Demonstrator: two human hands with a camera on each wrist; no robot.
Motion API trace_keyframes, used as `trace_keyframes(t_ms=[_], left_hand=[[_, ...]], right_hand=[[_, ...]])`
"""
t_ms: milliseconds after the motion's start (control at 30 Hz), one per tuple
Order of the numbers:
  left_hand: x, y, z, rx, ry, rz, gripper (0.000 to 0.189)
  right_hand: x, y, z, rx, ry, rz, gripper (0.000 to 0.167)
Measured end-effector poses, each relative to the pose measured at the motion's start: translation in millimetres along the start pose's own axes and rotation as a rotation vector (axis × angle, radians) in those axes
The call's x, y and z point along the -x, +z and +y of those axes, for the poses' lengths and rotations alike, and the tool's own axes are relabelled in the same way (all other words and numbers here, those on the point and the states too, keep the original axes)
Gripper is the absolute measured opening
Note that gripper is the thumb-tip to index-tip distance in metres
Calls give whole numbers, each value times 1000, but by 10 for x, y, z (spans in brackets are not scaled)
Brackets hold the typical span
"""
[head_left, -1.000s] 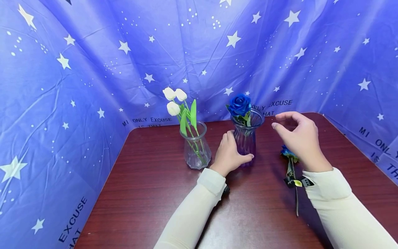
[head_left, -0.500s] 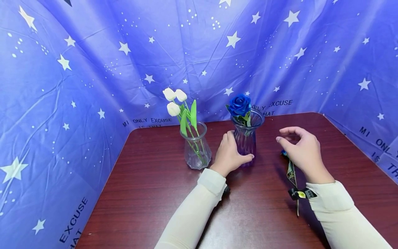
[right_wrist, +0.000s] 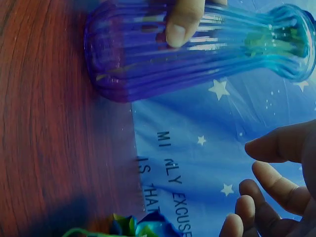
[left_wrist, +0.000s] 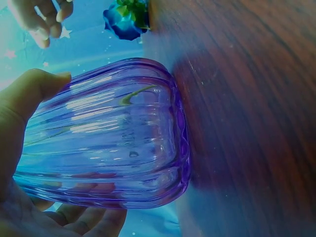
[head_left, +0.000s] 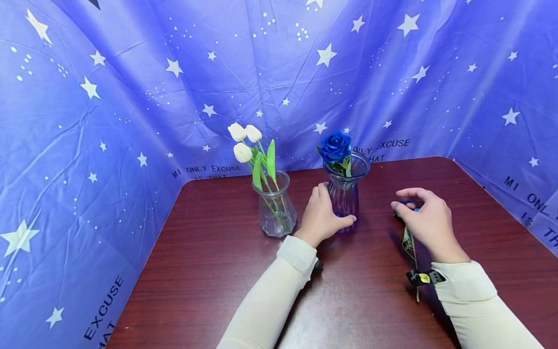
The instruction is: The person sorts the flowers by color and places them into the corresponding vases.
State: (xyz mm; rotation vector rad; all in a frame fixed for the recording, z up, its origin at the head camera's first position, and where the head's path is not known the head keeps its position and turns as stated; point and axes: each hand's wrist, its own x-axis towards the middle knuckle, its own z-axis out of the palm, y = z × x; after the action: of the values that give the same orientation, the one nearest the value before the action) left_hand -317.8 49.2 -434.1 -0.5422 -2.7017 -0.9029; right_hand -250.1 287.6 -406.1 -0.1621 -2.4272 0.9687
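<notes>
My left hand (head_left: 320, 215) grips the purple ribbed glass vase (head_left: 345, 198), thumb on the near side and fingers around the far side, as the left wrist view also shows. One blue rose (head_left: 335, 147) stands in that vase, leaning left at the rim. To the right, a second blue rose (left_wrist: 123, 22) lies on the table, its bloom partly hidden in the head view. Over that bloom hovers my right hand (head_left: 427, 220), thumb and fingers apart and bent. The right wrist view shows nothing between those fingers (right_wrist: 276, 177).
A clear glass vase (head_left: 276, 213) with white tulips (head_left: 242, 152) stands left of my left hand. The dark red wooden table (head_left: 209, 291) ends at a blue star-print curtain (head_left: 261, 72) behind and on both sides.
My right hand has come down and slightly toward me, from beside the vase's rim to over the loose rose's bloom. The left hand and both vases have stayed put.
</notes>
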Motion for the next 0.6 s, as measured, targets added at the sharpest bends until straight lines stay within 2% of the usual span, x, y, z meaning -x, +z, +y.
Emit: trace_keyframes(t_ms=[200, 600], left_hand=[[2, -4, 3, 8, -1, 3, 101], [10, -18, 18, 11, 0, 5, 100]], right_hand=[[-16, -38, 157, 44, 28, -24, 33], [-47, -93, 391, 122, 183, -146, 54]])
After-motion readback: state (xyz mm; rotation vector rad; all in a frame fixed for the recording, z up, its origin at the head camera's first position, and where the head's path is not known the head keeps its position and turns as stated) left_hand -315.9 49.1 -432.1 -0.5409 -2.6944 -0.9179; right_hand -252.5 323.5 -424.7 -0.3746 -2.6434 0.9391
